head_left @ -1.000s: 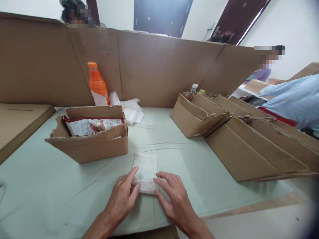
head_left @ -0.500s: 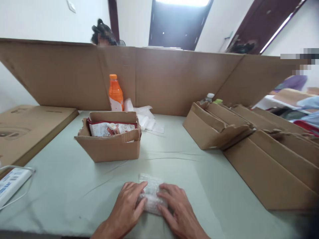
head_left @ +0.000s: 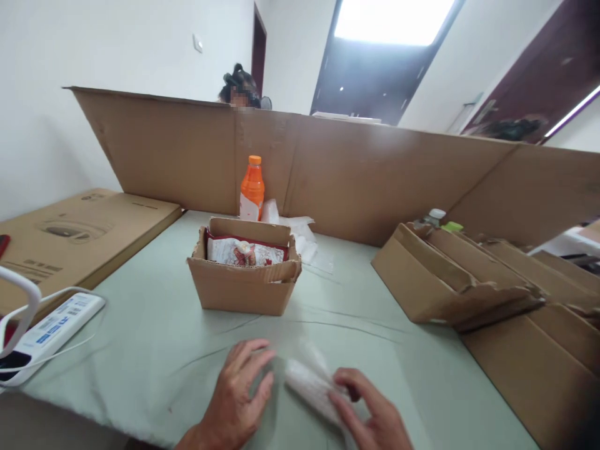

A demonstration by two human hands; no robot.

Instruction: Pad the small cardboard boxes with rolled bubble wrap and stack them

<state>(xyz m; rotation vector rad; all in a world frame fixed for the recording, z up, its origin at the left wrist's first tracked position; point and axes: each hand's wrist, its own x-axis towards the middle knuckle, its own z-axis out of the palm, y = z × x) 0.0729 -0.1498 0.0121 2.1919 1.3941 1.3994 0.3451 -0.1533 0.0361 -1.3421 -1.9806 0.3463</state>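
At the bottom centre of the frame, two bare hands work on a pale green table cover (head_left: 140,325). The right hand (head_left: 370,415), at lower right, pinches the near end of a small roll of white bubble wrap (head_left: 312,386) between thumb and fingers. The roll is blurred, so its exact outline is hard to make out, but its long axis seems to run diagonally, from the right hand at lower right up toward the centre of the frame. The left hand (head_left: 237,397), just left of the roll, lies with fingers spread and palm down on the cover, its fingertips close to the roll's far end; whether they touch it is unclear. Above the hands, in the middle of the frame, stands an open cardboard box (head_left: 244,284) holding a red and white packet (head_left: 246,252). Behind it an orange bottle (head_left: 252,189) stands upright against a tall cardboard wall (head_left: 375,181). Flattened cartons (head_left: 469,281) are stacked at the right. A white power strip (head_left: 51,328) lies at the left edge.
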